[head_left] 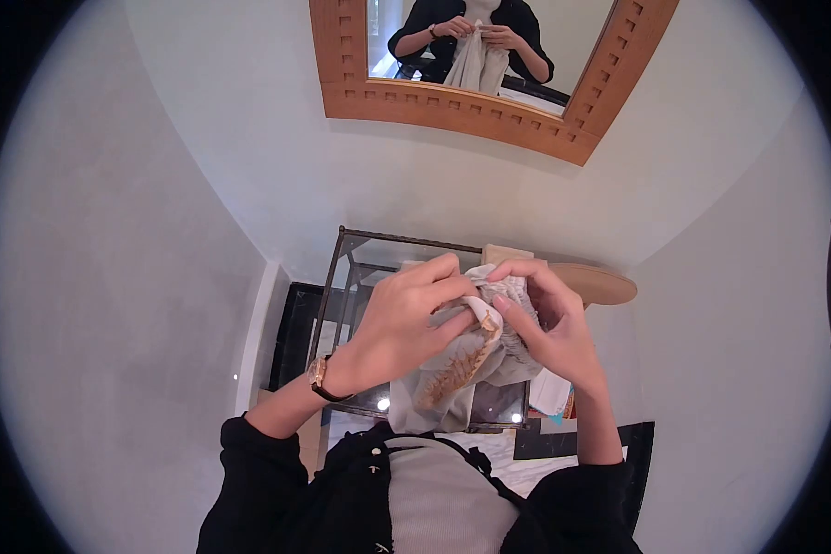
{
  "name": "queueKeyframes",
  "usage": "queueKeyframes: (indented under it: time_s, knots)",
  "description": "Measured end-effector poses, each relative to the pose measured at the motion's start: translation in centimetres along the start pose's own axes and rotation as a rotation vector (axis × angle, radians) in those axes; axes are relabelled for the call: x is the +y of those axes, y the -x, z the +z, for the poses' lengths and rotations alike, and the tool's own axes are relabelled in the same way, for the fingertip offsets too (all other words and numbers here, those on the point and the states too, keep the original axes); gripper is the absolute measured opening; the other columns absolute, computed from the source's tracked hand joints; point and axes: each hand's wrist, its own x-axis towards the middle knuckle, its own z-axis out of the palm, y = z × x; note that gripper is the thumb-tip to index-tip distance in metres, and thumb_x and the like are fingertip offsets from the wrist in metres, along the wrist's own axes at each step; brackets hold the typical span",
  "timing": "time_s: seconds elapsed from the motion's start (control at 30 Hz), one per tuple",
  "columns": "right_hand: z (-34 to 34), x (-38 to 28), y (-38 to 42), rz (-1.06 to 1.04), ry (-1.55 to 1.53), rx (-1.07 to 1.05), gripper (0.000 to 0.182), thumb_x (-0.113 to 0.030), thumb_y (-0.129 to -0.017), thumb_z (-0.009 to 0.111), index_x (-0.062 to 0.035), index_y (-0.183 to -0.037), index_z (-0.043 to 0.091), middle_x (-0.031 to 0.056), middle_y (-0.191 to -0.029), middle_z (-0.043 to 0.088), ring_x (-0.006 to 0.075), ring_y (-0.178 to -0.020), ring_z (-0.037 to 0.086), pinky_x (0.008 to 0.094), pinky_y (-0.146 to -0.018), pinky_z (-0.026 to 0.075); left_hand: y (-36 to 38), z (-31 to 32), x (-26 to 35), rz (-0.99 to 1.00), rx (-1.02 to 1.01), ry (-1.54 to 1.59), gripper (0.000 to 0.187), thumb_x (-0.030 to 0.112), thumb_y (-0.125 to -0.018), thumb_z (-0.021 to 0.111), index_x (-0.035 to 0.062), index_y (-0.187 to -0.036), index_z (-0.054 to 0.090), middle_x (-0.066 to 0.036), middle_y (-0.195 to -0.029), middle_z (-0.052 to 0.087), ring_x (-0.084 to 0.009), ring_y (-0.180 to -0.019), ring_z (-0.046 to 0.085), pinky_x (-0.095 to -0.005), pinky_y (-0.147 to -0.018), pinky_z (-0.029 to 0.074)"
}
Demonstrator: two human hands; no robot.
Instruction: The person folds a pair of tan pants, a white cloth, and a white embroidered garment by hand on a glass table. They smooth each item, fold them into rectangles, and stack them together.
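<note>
A pale grey-white piece of cloth [452, 379] with a tan leaf-like pattern hangs bunched in front of my chest. My left hand [406, 323], with a gold watch on the wrist, pinches the cloth's upper edge between thumb and fingers. My right hand [549, 323] grips the same bunched top from the other side, fingertips almost meeting the left ones. The cloth's lower end dangles over the glass table below. The mirror reflects both hands holding the cloth.
A glass-topped table with a dark metal frame [342, 268] stands against the white wall below my hands. A tan round object [600, 284] rests on its right side. A wooden-framed mirror [452, 102] hangs on the wall. Papers [554, 397] lie at lower right.
</note>
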Motion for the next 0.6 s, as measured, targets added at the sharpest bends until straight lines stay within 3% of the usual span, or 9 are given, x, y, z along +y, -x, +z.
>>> queueKeyframes:
  time_s: [0.13, 0.23, 0.33, 0.43, 0.53, 0.6]
  knots:
    - [-0.3, 0.1, 0.4, -0.074, -0.004, -0.108, 0.037, -0.003, -0.082, 0.069, -0.0052, -0.116, 0.056, 0.0050, -0.110, 0.058, 0.0144, -0.104, 0.055, 0.0265, -0.089, 0.042, -0.4, 0.0, -0.2, -0.118, -0.082, 0.188, 0.014, 0.010, -0.071, 0.073, 0.0036, -0.080, 0.065, -0.005, -0.075, 0.048, -0.0190, -0.066, 0.052, -0.0319, -0.060, 0.042]
    - [0.4, -1.0, 0.5, -0.108, 0.281, -0.104, 0.043, 0.001, -0.078, 0.069, -0.0057, -0.118, 0.054, 0.0076, -0.113, 0.057, 0.0212, -0.109, 0.056, 0.0298, -0.091, 0.043, -0.8, 0.2, -1.3, -0.115, -0.091, 0.316, 0.012, 0.003, -0.070, 0.072, 0.0039, -0.081, 0.068, 0.002, -0.073, 0.043, -0.0081, -0.063, 0.040, -0.0238, -0.056, 0.034]
    - [0.1, -0.3, 0.2, -0.069, 0.284, -0.111, 0.043, 0.004, -0.077, 0.067, -0.0046, -0.117, 0.055, 0.0090, -0.112, 0.058, 0.0251, -0.109, 0.057, 0.0324, -0.093, 0.044, -1.1, -0.5, -2.4, -0.178, -0.213, 0.481, 0.016, 0.005, -0.071, 0.074, 0.0043, -0.086, 0.069, 0.001, -0.079, 0.048, -0.0089, -0.072, 0.044, -0.0234, -0.062, 0.036]
    - [-1.0, -0.6, 0.0, -0.034, 0.224, -0.172, 0.043, 0.008, -0.074, 0.065, -0.0032, -0.115, 0.057, 0.0084, -0.110, 0.059, 0.0218, -0.108, 0.057, 0.0320, -0.093, 0.044, -0.9, 0.0, -3.9, 0.062, -0.213, 0.544, 0.020, 0.010, -0.073, 0.076, 0.0039, -0.090, 0.069, -0.001, -0.088, 0.051, -0.0135, -0.083, 0.049, -0.0253, -0.074, 0.038]
    - [-2.1, -1.3, 0.1, -0.056, 0.152, -0.132, 0.042, 0.012, -0.072, 0.059, -0.0006, -0.112, 0.058, 0.0084, -0.109, 0.060, 0.0187, -0.107, 0.057, 0.0308, -0.093, 0.044, -0.5, -0.4, -4.5, 0.173, -0.293, 0.208, 0.023, 0.017, -0.075, 0.077, 0.0045, -0.093, 0.068, -0.003, -0.097, 0.054, -0.0192, -0.092, 0.051, -0.0306, -0.088, 0.035]
    - [-2.7, -2.0, 0.3, -0.089, 0.114, -0.117, 0.041, 0.013, -0.072, 0.056, 0.0015, -0.111, 0.058, 0.0090, -0.109, 0.060, 0.0178, -0.106, 0.056, 0.0303, -0.093, 0.043, 0.6, 1.0, -6.5, 0.153, -0.391, 0.144, 0.028, 0.021, -0.074, 0.077, 0.0065, -0.096, 0.068, -0.004, -0.099, 0.057, -0.0210, -0.093, 0.053, -0.0331, -0.092, 0.032]
